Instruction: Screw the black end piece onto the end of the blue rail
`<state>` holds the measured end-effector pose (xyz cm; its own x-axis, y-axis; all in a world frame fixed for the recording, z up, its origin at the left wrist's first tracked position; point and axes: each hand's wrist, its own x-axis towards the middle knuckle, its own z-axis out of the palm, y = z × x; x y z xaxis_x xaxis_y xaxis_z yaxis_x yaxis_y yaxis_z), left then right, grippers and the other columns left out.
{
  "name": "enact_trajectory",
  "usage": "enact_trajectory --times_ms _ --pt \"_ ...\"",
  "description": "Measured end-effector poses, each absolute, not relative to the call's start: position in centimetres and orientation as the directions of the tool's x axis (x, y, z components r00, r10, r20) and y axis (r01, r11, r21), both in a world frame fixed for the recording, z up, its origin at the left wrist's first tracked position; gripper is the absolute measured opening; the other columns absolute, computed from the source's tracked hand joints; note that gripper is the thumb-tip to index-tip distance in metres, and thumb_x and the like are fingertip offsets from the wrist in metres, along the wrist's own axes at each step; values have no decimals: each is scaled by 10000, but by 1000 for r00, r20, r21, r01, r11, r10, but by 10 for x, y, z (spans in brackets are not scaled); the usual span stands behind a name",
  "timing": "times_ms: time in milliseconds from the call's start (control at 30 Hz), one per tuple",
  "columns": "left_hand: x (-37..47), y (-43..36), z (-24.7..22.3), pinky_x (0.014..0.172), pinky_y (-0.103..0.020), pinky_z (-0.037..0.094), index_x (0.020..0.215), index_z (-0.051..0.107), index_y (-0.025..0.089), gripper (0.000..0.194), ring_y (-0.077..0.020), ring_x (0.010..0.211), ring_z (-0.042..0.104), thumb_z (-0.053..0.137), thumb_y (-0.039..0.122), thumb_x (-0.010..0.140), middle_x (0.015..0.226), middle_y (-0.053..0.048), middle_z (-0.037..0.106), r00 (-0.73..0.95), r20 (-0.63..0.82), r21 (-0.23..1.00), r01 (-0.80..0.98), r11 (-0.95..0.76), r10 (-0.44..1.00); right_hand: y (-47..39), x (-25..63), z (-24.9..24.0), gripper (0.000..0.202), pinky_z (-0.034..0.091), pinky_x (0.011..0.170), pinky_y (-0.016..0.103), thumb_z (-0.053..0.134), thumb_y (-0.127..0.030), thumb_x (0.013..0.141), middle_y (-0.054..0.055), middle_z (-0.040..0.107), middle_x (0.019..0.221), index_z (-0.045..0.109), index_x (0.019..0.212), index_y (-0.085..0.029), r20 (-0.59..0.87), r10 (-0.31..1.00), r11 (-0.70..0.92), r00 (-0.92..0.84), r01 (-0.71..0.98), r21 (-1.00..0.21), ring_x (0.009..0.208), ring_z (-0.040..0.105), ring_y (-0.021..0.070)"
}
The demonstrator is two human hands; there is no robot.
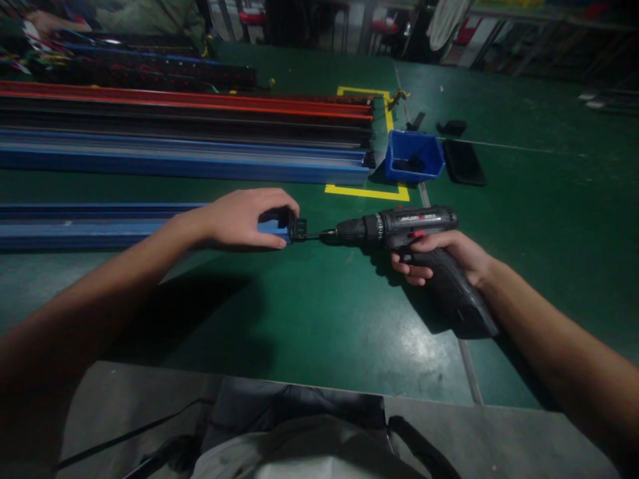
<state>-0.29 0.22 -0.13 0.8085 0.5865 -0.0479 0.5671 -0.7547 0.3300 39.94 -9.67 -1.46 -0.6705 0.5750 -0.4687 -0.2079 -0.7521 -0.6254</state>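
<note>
My right hand (439, 256) is wrapped around the grip of a black cordless drill (419, 223), which lies level and points left. The drill's thin bit reaches a black end cap (298, 228) at the right end of a long blue metal profile (100, 229). Over that end, my left hand (244, 219) is closed, thumb on the near side and fingers on the far side. The palm hides part of the profile. Whether the bit tip sits in a screw cannot be made out.
Behind lie more long profiles, blue (200, 163) and red (200, 100), beside yellow tape (369, 193). A blue bin (414, 156) with dark parts stands right of them, near a black tray (464, 163). Across the green table (324, 319), another person's hand (47, 23) is near wires.
</note>
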Motion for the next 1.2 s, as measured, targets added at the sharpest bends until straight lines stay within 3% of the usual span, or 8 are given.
enact_trajectory --times_ms 1200 --pt "-3 1 -1 968 -348 473 1318 613 280 602 -270 1182 635 691 624 831 1348 -57 651 811 -36 332 561 -758 585 -96 399 -16 210 576 630 273 625 -171 892 132 703 882 687 1041 -37 -452 578 -744 -679 -212 -633 582 571 107"
